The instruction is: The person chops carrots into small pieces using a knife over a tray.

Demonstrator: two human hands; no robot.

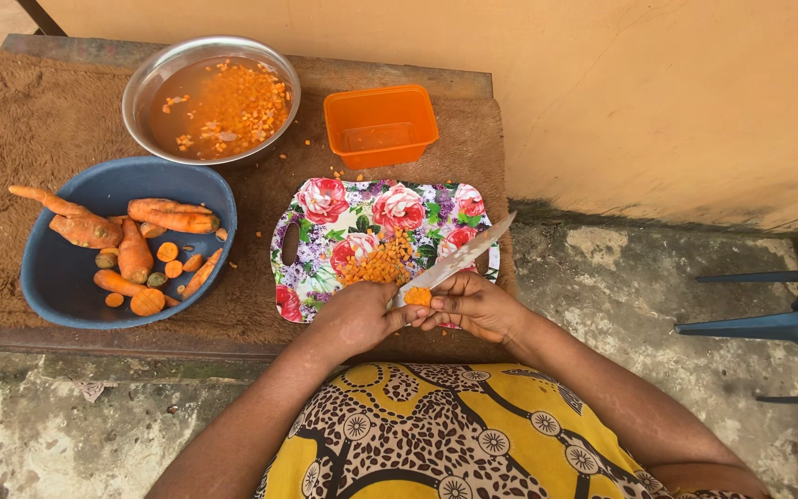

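My left hand (357, 317) grips the handle of a knife (459, 259), whose blade points up and to the right over the floral cutting board (316, 268). My right hand (477, 305) pinches a small carrot piece (417, 297) against the base of the blade, just above the board's near edge. A pile of diced carrot (376, 263) lies in the middle of the board.
A blue bowl (66, 277) at the left holds whole carrots (173, 217) and cut ends. Behind it, a metal bowl (145, 88) holds diced carrot in water. An orange plastic tub (380, 125) stands behind the board. A brown mat (30, 129) covers the bench. A blue chair (787, 323) is at the right.
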